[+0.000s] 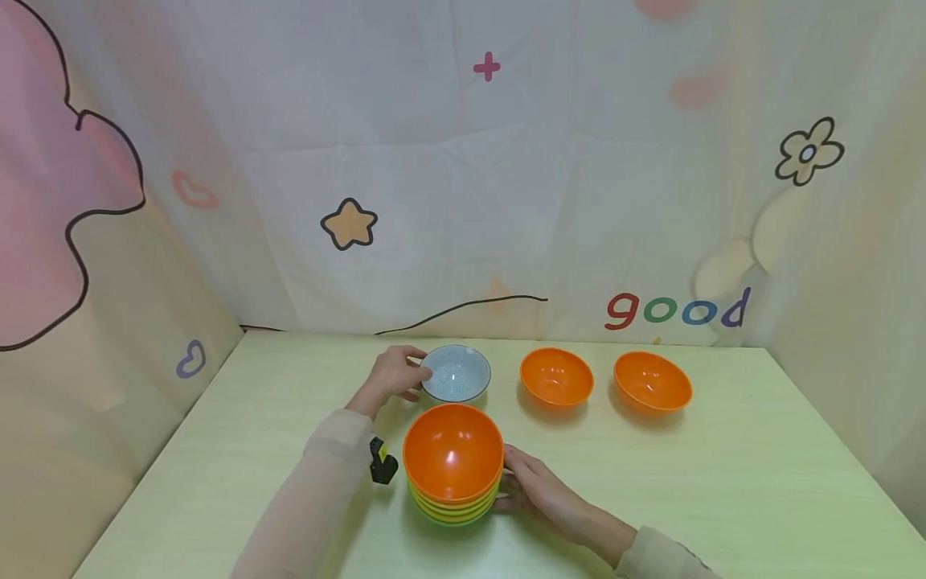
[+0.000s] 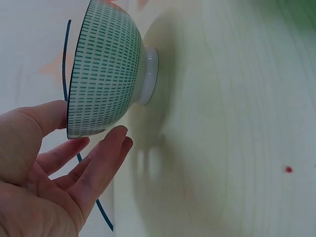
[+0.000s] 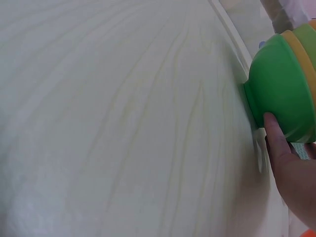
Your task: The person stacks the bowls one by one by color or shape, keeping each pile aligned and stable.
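My left hand [image 1: 396,373] pinches the near-left rim of a pale blue bowl [image 1: 456,374], its thumb over the edge and its fingers along the outside. In the left wrist view this bowl [image 2: 106,74] shows green dashes and a white foot. I cannot tell whether the foot touches the table. My right hand [image 1: 538,492] holds the right side of a stack of bowls [image 1: 453,454], orange on top with yellow and green rims below. One finger lies against the bottom green bowl [image 3: 279,91] near its foot in the right wrist view.
Two orange bowls stand apart at the back right, one orange bowl [image 1: 556,376] left of the other orange bowl [image 1: 653,382]. A printed cloth [image 1: 448,201] hangs behind the pale wooden table [image 1: 723,482]. A black device [image 1: 382,462] is on the left wrist.
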Tool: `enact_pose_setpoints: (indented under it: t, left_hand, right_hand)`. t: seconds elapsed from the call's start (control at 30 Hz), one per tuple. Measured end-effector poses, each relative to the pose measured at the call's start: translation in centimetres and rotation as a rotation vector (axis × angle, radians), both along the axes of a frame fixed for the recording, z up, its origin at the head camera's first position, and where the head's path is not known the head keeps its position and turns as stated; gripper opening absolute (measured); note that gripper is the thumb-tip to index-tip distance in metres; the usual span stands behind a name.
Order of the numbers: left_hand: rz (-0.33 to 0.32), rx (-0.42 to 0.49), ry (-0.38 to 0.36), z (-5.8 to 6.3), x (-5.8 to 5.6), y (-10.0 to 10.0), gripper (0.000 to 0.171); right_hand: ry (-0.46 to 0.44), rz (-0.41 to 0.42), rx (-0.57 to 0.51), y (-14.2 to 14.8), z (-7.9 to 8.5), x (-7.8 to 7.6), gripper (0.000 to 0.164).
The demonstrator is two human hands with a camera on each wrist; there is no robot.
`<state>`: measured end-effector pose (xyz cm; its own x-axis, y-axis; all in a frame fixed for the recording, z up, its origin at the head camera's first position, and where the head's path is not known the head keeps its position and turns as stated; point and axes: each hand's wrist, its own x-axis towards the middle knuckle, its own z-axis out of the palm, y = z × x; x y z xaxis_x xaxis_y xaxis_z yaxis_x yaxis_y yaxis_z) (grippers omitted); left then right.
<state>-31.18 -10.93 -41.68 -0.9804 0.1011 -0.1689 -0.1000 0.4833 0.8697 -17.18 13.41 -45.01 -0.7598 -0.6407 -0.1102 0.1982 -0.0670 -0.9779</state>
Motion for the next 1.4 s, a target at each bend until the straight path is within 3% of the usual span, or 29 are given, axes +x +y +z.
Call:
enact_pose_setpoints:
  t: [0.23, 0.47, 0.87, 1.4]
  left_hand:
    - [-0.02, 0.011, -0.025, 0.35, 0.22, 0.36, 0.042]
    - [-0.01, 0.036, -0.055, 0.53, 0.35, 0.53, 0.042]
    - [0.032, 0.062, -0.14, 0.56, 0.0, 0.62, 0.044]
    - [0.071, 0.022, -0.077, 0.53, -0.02, 1.03, 0.04]
  right_hand:
    - [0.027, 0.031, 0.002, 0.1, -0.05, -0.16, 0.068]
    - [-0.016, -0.01, -0.001, -0.04, 0.21, 0.12, 0.071]
    - [-0.021, -0.008, 0.022, 0.12, 0.0, -0.16, 0.073]
    - [-0.026, -0.008, 0.042, 0.16, 0.15, -0.05, 0.075]
